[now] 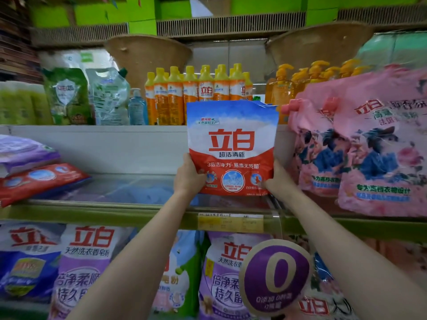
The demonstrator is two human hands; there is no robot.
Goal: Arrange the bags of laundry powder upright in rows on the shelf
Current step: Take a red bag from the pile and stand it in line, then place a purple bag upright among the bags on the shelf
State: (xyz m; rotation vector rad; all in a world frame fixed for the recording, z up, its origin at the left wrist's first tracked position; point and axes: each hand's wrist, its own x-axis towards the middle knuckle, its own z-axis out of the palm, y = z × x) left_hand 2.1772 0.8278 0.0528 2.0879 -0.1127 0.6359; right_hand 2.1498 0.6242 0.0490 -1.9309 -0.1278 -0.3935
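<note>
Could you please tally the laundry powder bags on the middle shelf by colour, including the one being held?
Red and white, upright in both hands: 1
Pink, upright at right: 2
Red, lying flat at left: 1
Purple, lying flat at left: 1
Total: 5

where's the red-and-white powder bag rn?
Head view, centre: the red-and-white powder bag stands upright at the middle shelf front edge, held low by the left hand and right hand, just left of the pink bags.
</note>
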